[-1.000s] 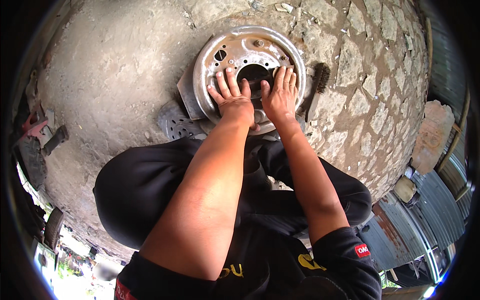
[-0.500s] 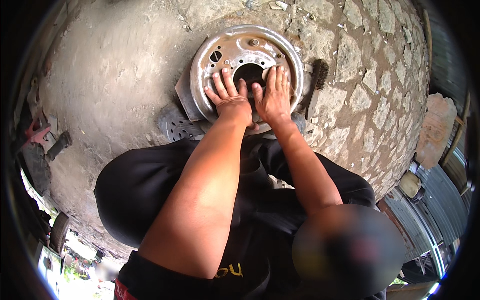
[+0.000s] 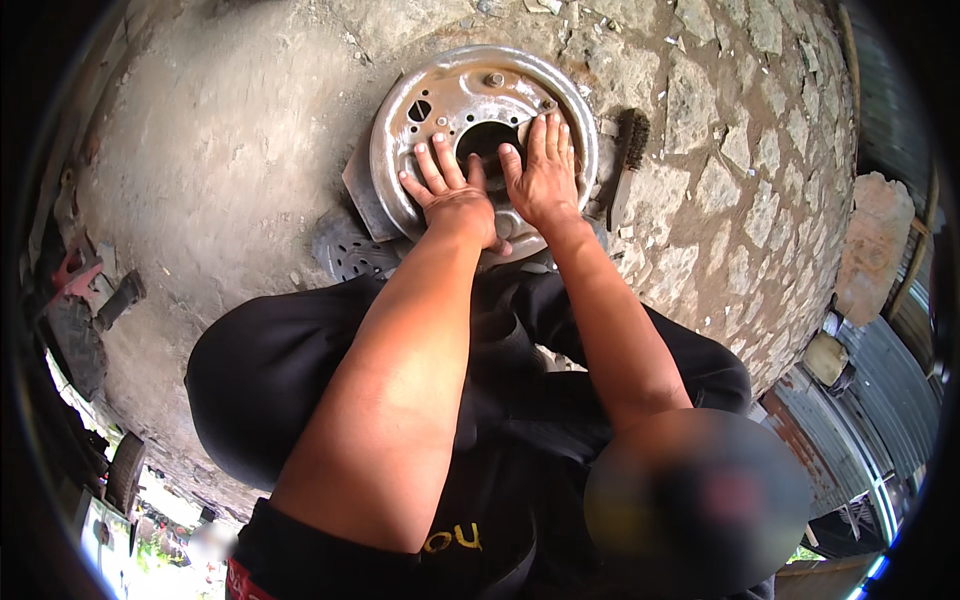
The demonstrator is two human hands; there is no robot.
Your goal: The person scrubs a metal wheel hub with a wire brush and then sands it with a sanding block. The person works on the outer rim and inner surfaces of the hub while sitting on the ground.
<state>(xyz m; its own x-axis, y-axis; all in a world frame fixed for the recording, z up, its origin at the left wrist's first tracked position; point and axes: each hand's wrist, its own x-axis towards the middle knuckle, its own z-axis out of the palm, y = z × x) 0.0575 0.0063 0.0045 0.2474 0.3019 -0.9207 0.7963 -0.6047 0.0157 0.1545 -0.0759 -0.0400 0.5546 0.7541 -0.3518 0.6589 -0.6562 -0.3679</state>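
Your left hand (image 3: 460, 208) and right hand (image 3: 546, 190) lie side by side on the drum (image 3: 462, 95), its hole (image 3: 488, 137) between your fingers. Right of your right fingers, a brush (image 3: 627, 158) lies on the ground (image 3: 240, 150); left of and behind your left fingers, a shoe (image 3: 350, 245) sits near the drum's edge.
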